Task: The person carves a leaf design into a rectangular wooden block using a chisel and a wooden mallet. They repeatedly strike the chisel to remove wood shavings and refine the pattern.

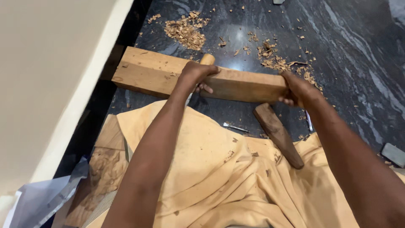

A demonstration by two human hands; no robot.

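A long thick wooden beam [156, 76] lies across the dark polished stone floor in front of me. My left hand [197, 74] grips the beam near its middle, fingers wrapped over the top edge. At the beam's right end, my right hand [297, 89] clasps it. A round wooden handle [207, 59] pokes up just behind my left hand. A dark tapered wooden mallet [278, 134] lies below the beam, its end resting on the orange cloth [211, 169] over my lap.
Wood chips [185, 31] are scattered on the floor [354, 63] beyond the beam. A small metal chisel [235, 127] lies near the cloth. A carved wooden panel [103, 169] and crumpled paper [42, 198] sit at lower left by a cream wall [42, 84]. A grey stone block [393, 154] is at right.
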